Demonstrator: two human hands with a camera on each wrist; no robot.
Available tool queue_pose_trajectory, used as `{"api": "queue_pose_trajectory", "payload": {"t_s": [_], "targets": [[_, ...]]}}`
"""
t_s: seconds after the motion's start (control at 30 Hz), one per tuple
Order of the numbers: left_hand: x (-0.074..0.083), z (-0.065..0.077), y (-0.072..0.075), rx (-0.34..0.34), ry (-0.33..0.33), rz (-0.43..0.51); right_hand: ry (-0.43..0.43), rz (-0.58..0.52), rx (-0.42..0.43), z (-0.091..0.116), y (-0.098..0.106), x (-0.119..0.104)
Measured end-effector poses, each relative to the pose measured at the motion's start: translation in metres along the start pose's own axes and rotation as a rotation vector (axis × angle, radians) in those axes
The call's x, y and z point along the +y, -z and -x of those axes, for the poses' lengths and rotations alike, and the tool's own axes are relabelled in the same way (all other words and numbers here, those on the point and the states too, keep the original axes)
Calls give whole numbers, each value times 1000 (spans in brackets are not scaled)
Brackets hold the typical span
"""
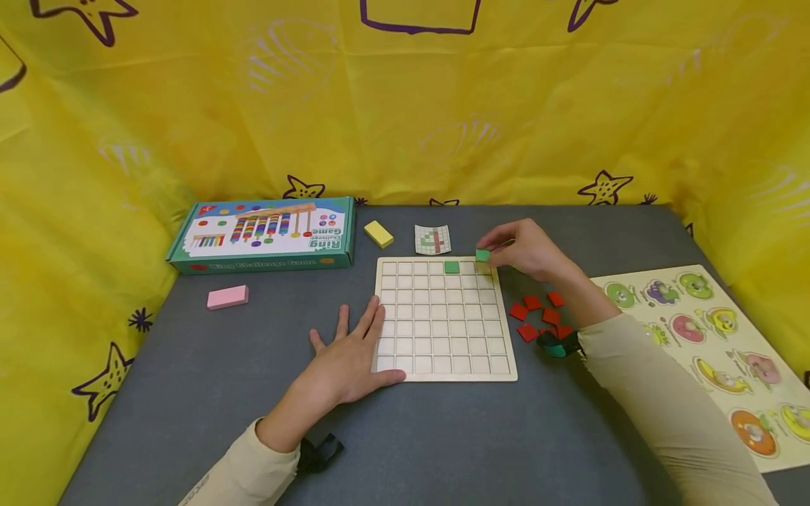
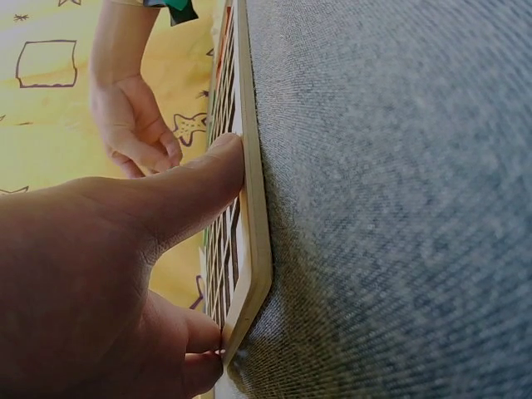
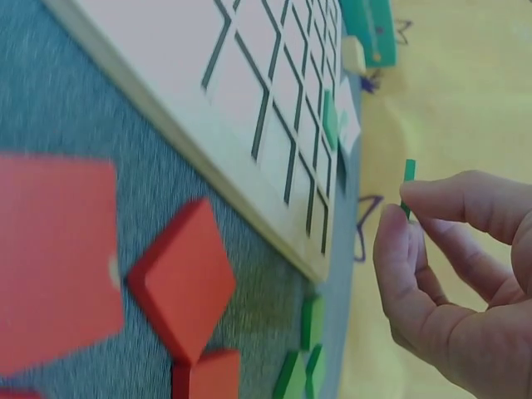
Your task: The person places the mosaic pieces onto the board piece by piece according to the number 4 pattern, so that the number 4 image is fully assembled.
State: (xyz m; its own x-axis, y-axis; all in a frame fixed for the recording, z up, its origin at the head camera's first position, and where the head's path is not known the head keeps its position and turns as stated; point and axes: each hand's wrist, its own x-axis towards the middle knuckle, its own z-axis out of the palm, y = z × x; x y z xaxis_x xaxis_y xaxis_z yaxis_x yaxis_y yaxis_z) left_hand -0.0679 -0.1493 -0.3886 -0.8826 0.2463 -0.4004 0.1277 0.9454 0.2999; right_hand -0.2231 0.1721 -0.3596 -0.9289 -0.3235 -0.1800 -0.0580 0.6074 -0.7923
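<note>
A wooden grid board (image 1: 443,378) lies on the grey table. My left hand (image 1: 348,362) rests spread along its left side, fingertips on the edge and thumb at the near left corner. In the left wrist view the thumb (image 2: 195,187) presses on the board's rim. My right hand (image 1: 528,247) pinches a green square tile (image 1: 483,255) between thumb and fingertips, above the board's far right corner; the right wrist view shows this tile (image 3: 409,170) edge-on. Another green tile (image 1: 452,267) sits in a cell of the far row.
Several red tiles (image 1: 532,302) lie right of the board, with some green tiles (image 3: 312,322) near its corner. Behind it are a patterned card (image 1: 432,240) and yellow block (image 1: 378,234). A game box (image 1: 266,235) and pink block (image 1: 228,297) stand left, a fruit board (image 1: 680,295) right.
</note>
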Motion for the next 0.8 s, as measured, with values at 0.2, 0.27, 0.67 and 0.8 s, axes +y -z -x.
{"api": "queue_pose_trajectory", "payload": {"t_s": [0.2, 0.27, 0.67, 0.8], "targets": [[1, 0, 1, -8, 3, 1, -14, -15, -21, -4, -11, -7], [1, 0, 1, -9, 3, 0, -8, -16, -25, -5, -15, -9], [1, 0, 2, -8, 8, 1, 13, 10, -81, -12, -40, -25], [1, 0, 1, -15, 11, -1, -1, 14, -100, -14, -47, -30]]}}
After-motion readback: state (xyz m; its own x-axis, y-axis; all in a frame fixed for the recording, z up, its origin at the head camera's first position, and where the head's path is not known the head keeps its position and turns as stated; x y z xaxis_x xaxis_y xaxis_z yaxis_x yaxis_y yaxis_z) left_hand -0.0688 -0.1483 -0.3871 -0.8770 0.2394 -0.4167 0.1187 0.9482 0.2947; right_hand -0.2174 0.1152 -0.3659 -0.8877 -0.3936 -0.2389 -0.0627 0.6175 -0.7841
